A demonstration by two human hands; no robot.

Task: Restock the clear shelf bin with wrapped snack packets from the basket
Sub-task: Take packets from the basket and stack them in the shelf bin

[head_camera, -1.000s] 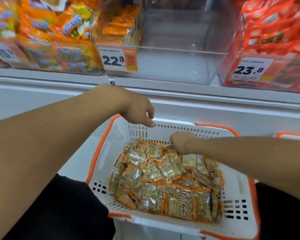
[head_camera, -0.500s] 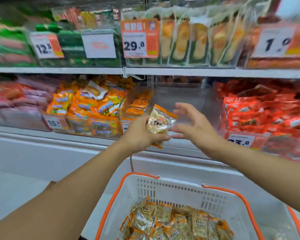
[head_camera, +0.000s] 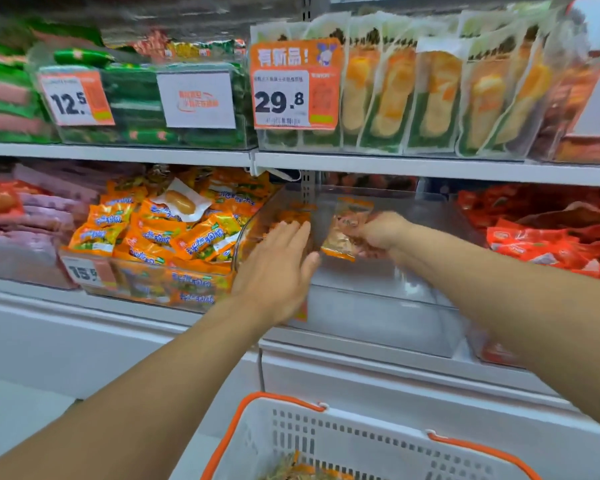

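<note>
The clear shelf bin (head_camera: 378, 306) sits on the lower shelf, mostly bare inside, with a few orange packets (head_camera: 293, 216) at its back left. My right hand (head_camera: 383, 235) reaches over the bin's front wall and grips a clear, orange-edged snack packet (head_camera: 342, 237) inside the bin. My left hand (head_camera: 278, 268) is spread flat with straight fingers at the bin's front left corner and holds nothing. The white basket with orange handles (head_camera: 326, 441) is at the bottom edge, with wrapped packets (head_camera: 302, 471) just showing in it.
Left of the clear bin is a bin of orange snack bags (head_camera: 160, 233) with a price tag. A bin of red packets (head_camera: 548, 237) stands on the right. The upper shelf (head_camera: 395, 164) overhangs the bin, holding green and yellow packs.
The packet has passed from my left hand to my right hand, which has carried it into the bin. My left hand has opened. The view has tilted up, away from the basket.
</note>
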